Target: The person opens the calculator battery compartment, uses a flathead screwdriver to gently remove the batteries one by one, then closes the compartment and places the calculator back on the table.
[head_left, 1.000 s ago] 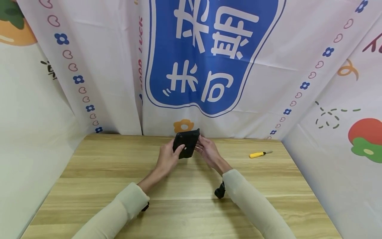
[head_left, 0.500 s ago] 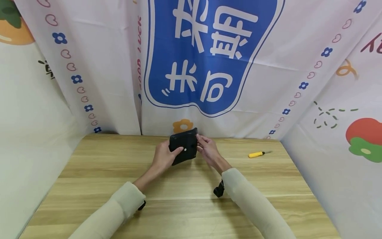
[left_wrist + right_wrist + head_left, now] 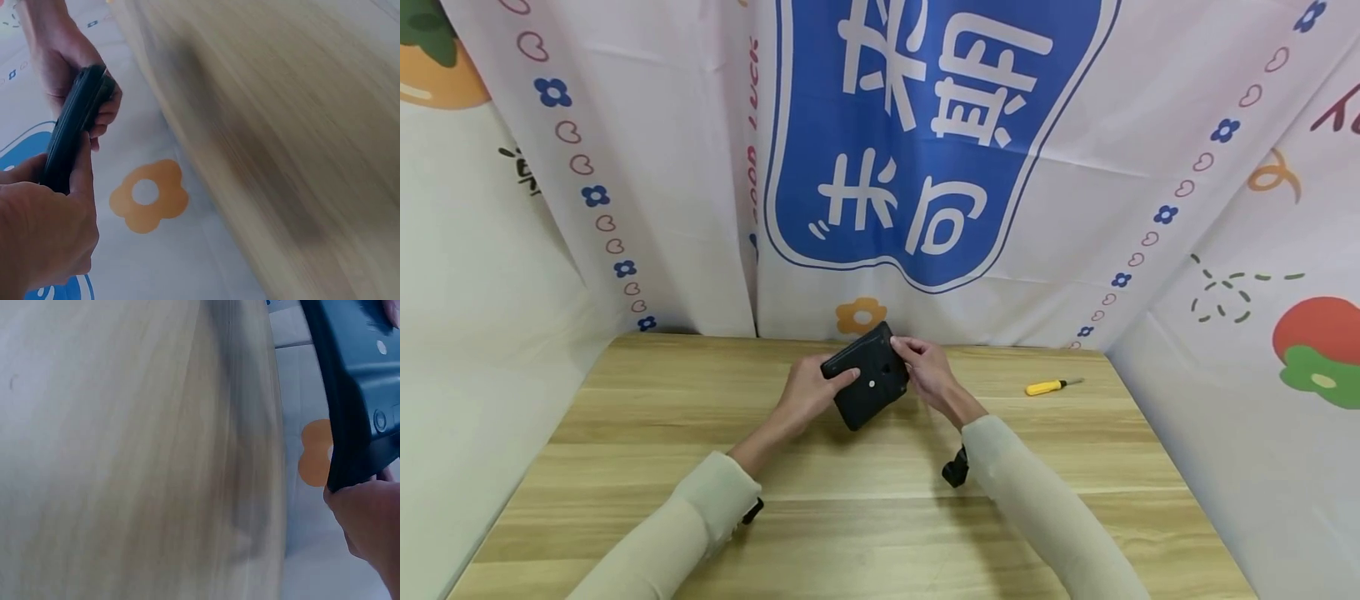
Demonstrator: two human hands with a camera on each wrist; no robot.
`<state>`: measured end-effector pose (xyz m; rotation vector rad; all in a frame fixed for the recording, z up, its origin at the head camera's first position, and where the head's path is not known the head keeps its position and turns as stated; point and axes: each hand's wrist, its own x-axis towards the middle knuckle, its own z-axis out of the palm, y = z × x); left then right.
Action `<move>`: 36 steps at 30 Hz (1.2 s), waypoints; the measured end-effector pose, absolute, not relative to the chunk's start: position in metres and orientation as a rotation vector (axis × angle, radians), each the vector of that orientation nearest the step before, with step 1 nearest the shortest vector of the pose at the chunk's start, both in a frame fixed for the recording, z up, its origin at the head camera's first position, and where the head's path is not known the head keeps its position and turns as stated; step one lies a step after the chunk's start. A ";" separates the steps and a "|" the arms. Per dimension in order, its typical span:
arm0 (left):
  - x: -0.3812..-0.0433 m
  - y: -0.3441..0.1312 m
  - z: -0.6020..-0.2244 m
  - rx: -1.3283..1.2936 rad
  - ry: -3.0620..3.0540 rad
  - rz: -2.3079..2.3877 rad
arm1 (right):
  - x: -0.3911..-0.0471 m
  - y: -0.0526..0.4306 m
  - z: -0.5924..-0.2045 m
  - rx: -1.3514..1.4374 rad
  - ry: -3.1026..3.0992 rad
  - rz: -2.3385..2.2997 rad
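A flat black casing (image 3: pixel 876 367) with a small white dot on its face is held up over the back of the table, tilted, one corner pointing down. My left hand (image 3: pixel 808 393) grips its left side, thumb across the face and fingers behind. At the upper right edge, my right hand (image 3: pixel 927 369) pinches it between thumb and fingers. Seen from the left wrist, the casing (image 3: pixel 65 137) is edge-on and fairly thick. A raised ring marks the casing's corner (image 3: pixel 356 394) in the right wrist view, close to the right hand (image 3: pixel 369 522).
A yellow-handled screwdriver (image 3: pixel 1051 387) lies on the wooden table (image 3: pixel 865 533) at the back right. Printed cloth (image 3: pixel 700 208) hangs right behind the table's back edge, with more cloth walls at both sides. A dark wrist strap (image 3: pixel 956 468) shows under the right sleeve.
The casing has turned clockwise and its face has come more toward the head camera. The left hand has shifted left and slightly down with it; the right hand keeps to the right edge.
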<state>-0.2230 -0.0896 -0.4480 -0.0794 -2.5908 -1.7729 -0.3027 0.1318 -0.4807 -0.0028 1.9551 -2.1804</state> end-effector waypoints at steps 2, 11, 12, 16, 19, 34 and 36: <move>-0.224 -0.091 -0.449 -0.079 -2.605 -1.783 | -0.304 0.133 -0.478 -0.028 2.061 -2.102; -0.227 -0.092 -0.454 -0.143 -2.711 -1.776 | -0.309 0.137 -0.467 -0.107 2.288 -1.847; -0.227 -0.092 -0.454 -0.144 -2.727 -1.775 | -0.309 0.137 -0.466 -0.108 2.297 -1.829; -0.228 -0.092 -0.456 -0.147 -2.779 -1.789 | -0.311 0.136 -0.461 -0.145 2.361 -1.743; -0.228 -0.093 -0.458 -0.156 -2.826 -1.791 | -0.311 0.133 -0.457 -0.195 2.417 -1.663; -0.232 -0.100 -0.470 -0.160 -2.949 -1.720 | -0.312 0.118 -0.453 -0.290 2.551 -1.384; -0.232 -0.100 -0.471 -0.146 -2.966 -1.700 | -0.313 0.116 -0.454 -0.304 2.571 -1.359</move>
